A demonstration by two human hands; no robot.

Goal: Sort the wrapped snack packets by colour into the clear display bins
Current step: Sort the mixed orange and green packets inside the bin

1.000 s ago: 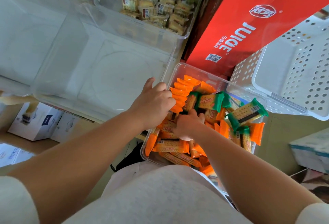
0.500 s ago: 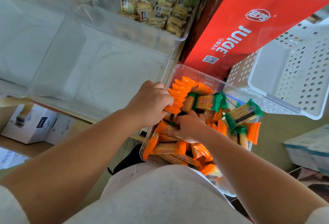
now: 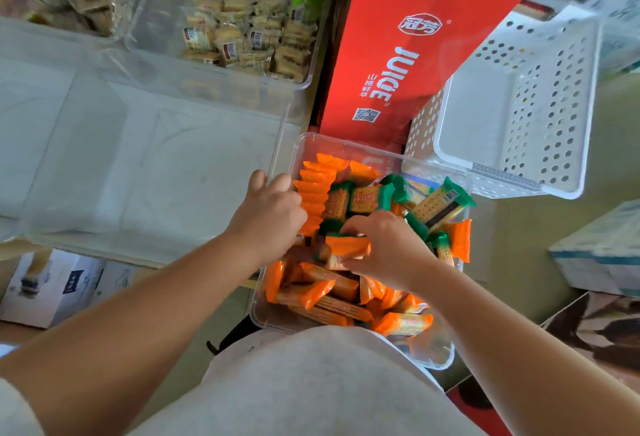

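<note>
Mixed bin [image 3: 437, 354] sits closest, its near edge against the person's torso, packed with loose orange packets [image 3: 322, 292] along the near edge and middle.

Right hand [image 3: 388, 248] is mid-bin, fingers curled in a pinch on one orange packet [image 3: 348, 247] with the thumb under it. Probably picking it out of the pile by colour.

Left hand [image 3: 266, 214] is over the bin's left edge, knuckles up and fingers curled down among the packets. Can't tell if it has hold of anything. Likely steadying or gathering the neat orange row [image 3: 315, 186] stacked toward the far-left corner.

Green packets [image 3: 440, 202] cluster at the far-right corner and over the right edge, lying on top of orange ones, so the colours aren't separated yet. These overlaps get in the way of a clean grab.

Just left of the mixed bin is a large clear bin [image 3: 173, 176], the likely drop spot, with a tall wall to lift over.

Beyond it a biscuit bin [image 3: 242, 30] holds pale wrapped snacks.

Far side: red juice carton [image 3: 398, 55] touches the mixed bin's far edge, with a white perforated basket [image 3: 519, 106] tilted to its right.

Cardboard boxes [image 3: 52, 283] sit on the floor below left.
</note>
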